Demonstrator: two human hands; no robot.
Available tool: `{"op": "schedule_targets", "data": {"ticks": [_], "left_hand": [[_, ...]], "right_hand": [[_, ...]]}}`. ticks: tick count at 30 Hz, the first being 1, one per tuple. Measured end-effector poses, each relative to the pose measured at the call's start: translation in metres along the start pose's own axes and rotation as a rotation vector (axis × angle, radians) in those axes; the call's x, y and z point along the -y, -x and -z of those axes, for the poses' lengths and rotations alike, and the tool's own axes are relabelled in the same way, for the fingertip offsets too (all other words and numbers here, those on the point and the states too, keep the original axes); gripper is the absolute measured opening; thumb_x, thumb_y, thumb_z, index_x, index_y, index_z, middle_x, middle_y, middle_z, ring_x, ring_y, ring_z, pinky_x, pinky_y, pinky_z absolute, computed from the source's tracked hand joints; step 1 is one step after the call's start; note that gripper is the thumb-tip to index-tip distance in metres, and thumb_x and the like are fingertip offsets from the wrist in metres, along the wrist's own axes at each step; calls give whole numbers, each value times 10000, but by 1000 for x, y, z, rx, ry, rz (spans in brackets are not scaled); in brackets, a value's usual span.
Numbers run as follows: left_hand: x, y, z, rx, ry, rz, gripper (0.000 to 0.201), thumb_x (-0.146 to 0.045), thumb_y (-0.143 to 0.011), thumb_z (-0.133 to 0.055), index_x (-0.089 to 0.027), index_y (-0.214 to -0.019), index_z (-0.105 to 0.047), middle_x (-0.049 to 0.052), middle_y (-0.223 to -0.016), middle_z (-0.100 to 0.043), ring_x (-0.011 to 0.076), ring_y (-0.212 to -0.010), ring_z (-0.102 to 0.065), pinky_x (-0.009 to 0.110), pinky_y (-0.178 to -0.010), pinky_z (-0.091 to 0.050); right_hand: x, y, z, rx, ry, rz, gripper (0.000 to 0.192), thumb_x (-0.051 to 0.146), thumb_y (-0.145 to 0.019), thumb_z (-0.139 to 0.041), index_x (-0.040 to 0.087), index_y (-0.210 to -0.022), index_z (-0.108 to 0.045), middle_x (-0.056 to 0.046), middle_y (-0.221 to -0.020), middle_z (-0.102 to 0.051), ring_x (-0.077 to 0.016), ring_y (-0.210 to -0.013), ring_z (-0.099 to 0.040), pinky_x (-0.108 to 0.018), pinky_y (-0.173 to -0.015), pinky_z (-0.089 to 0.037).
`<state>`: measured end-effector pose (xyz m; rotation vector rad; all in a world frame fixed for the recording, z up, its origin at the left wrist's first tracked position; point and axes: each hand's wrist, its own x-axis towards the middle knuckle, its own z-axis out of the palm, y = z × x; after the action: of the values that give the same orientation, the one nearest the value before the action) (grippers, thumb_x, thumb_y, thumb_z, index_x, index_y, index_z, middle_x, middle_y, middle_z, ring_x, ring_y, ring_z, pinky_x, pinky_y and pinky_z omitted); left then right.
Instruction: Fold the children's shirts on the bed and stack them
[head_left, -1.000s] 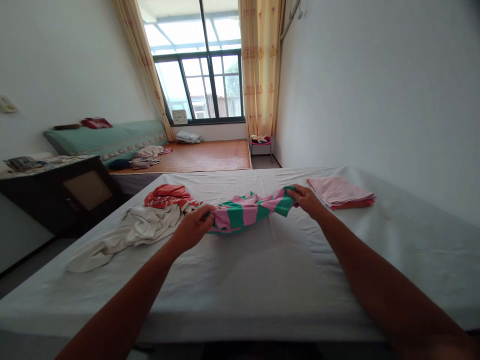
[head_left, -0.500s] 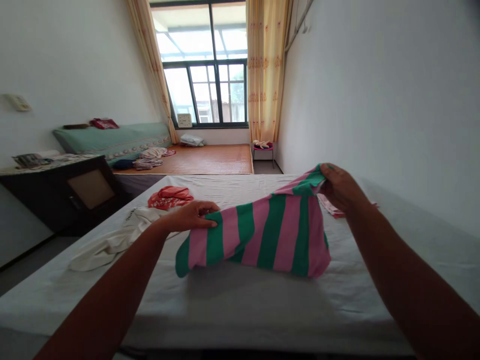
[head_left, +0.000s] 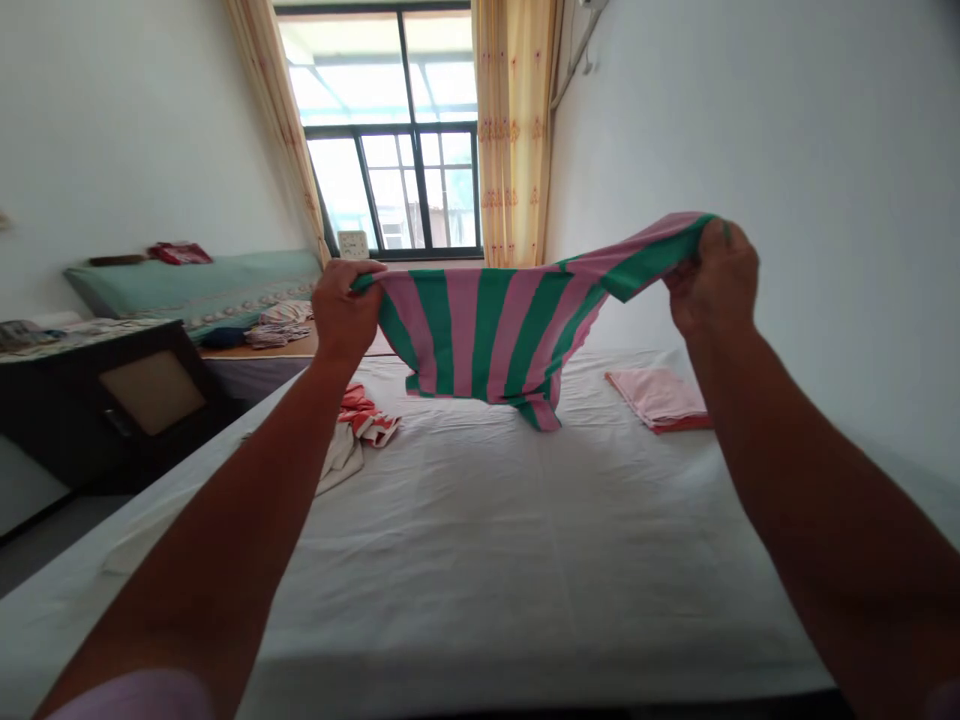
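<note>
A striped shirt (head_left: 487, 325) in pink and green hangs stretched in the air above the bed. My left hand (head_left: 346, 305) pinches its left corner. At the other side my right hand (head_left: 716, 275) is closed on the end of what looks like a sleeve, held higher than the left corner. The shirt's lower edge droops between the hands, one green and pink flap hanging lowest. Beneath it lies the white sheet (head_left: 465, 560) of the bed.
Left on the bed are a crumpled red cloth (head_left: 367, 415) and a cream garment (head_left: 341, 460), partly behind my left arm. Folded pink clothes (head_left: 660, 398) lie at right. A dark cabinet (head_left: 142, 390) stands beyond the left edge; a white wall (head_left: 787, 200) runs along the right.
Both hands have risen and moved apart, lifting the shirt off the bed and pulling its top edge taut. The view has shifted slightly to the right.
</note>
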<state>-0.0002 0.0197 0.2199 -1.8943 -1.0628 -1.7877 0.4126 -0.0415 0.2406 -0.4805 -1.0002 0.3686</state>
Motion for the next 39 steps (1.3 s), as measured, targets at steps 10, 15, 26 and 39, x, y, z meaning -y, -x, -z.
{"op": "schedule_targets", "data": {"ticks": [10, 15, 26, 39], "left_hand": [[15, 168, 88, 1312, 322, 166, 205, -372, -852, -604, -196, -907, -693, 30, -910, -692, 163, -842, -636, 248, -791, -489], [10, 174, 97, 1576, 463, 246, 209, -373, -865, -587, -181, -923, -645, 36, -930, -659, 163, -864, -606, 238, -807, -465], [55, 165, 20, 1041, 433, 774, 462, -516, -685, -706, -157, -956, -601, 3, -750, -585, 133, -636, -559, 228, -538, -457], [58, 186, 35, 1441, 276, 159, 329, -473, -795, -631, -219, -991, -702, 56, -1040, -664, 212, -988, -601, 316, -924, -463]], "right_hand": [[8, 200, 124, 307, 436, -739, 469, 416, -803, -687, 217, -1210, -563, 49, -597, -591, -107, -454, -566, -215, -424, -482], [23, 226, 135, 437, 182, -959, 254, 414, -802, -688, 196, -925, -647, -4, -612, -635, -128, -483, -616, -232, -465, -522], [-63, 146, 61, 430, 211, -824, 400, 398, -816, -656, 265, -1176, -543, -38, -1089, -692, -126, -841, -687, -241, -712, -572], [-81, 158, 119, 1386, 924, -395, 300, 324, -687, -720, 197, -958, -703, -53, -950, -669, -219, -942, -571, -341, -871, -443]]}}
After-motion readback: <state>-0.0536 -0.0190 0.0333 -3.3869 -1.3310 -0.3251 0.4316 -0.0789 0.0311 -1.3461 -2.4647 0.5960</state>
